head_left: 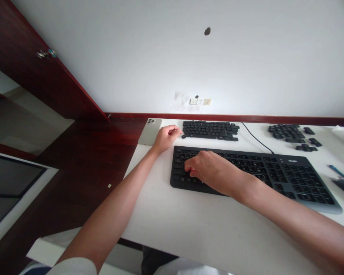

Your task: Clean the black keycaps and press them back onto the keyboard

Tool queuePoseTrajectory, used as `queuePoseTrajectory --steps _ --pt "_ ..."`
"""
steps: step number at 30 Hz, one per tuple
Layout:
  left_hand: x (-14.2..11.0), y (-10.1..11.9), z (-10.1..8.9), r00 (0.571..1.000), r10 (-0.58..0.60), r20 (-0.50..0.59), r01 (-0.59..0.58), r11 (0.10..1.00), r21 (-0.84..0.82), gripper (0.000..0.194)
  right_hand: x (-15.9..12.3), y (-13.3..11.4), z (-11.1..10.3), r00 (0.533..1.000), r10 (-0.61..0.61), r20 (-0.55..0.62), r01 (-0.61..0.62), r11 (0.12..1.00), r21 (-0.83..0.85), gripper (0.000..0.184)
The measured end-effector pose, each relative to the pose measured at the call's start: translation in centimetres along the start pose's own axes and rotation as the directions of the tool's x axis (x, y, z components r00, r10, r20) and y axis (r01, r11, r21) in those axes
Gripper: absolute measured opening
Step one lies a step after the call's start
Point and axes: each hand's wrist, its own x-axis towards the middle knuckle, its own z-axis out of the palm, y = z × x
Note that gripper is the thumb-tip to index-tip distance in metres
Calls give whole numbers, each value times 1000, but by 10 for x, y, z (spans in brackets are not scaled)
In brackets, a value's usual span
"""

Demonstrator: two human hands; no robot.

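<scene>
A black keyboard lies across the white table, with many bare key sockets in its middle and right parts. My right hand is over its left end, fingers bent and closed down at the sockets; what is between the fingertips is hidden. My left hand rests behind the keyboard's left end, with thumb and fingers curled together. Its fingertips are beside a group of loose black keycaps laid out in rows. Whether it pinches a small keycap I cannot make out. One keycap lies right by these fingertips.
A phone lies face down at the table's back left corner. More loose keycaps are heaped at the back right. The keyboard cable runs to the back edge. A blue thin tool lies far right. Wall sockets are behind.
</scene>
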Motion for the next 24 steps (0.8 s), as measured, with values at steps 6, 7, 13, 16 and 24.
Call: queuePoseTrajectory --steps 6,7,13,16,24 --pt "0 -1 0 1000 8 -4 -8 1000 14 26 -4 -6 9 995 -59 -80 39 973 -229 16" --pt "0 -1 1 1000 9 -2 -9 1000 18 27 -5 -7 10 995 -59 -76 40 972 -230 16" --pt "0 -1 1 1000 13 -3 -13 999 34 27 -2 -9 12 998 -26 -54 17 985 -171 21" --pt "0 -2 1 1000 7 -3 -7 999 40 26 3 -2 7 1000 -10 -18 9 999 -44 27" --pt "1 -4 1 1000 20 7 -20 999 39 25 6 6 0 999 44 -27 -41 995 91 31"
